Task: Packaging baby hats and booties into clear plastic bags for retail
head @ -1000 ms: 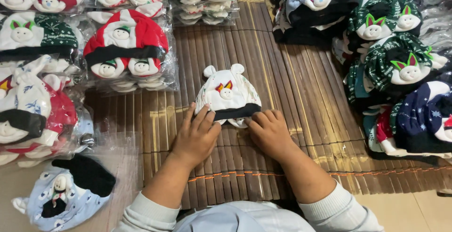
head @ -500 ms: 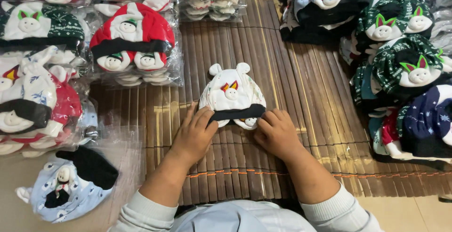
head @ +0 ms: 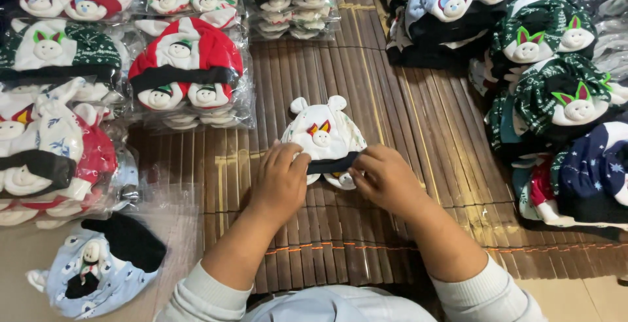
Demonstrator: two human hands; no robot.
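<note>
Even, soft indoor light; faint shadows beneath the hands; glare on plastic bags [head: 190, 109] at left; sharp focus, mild edge distortion.

Left hand [head: 281, 181], right hand [head: 384, 178] side by side, fingers curled, pinching.

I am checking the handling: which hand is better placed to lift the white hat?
Probably the left hand: its fingers lie over the white hat and its black band; the right hand pinches only the band's end.
</note>
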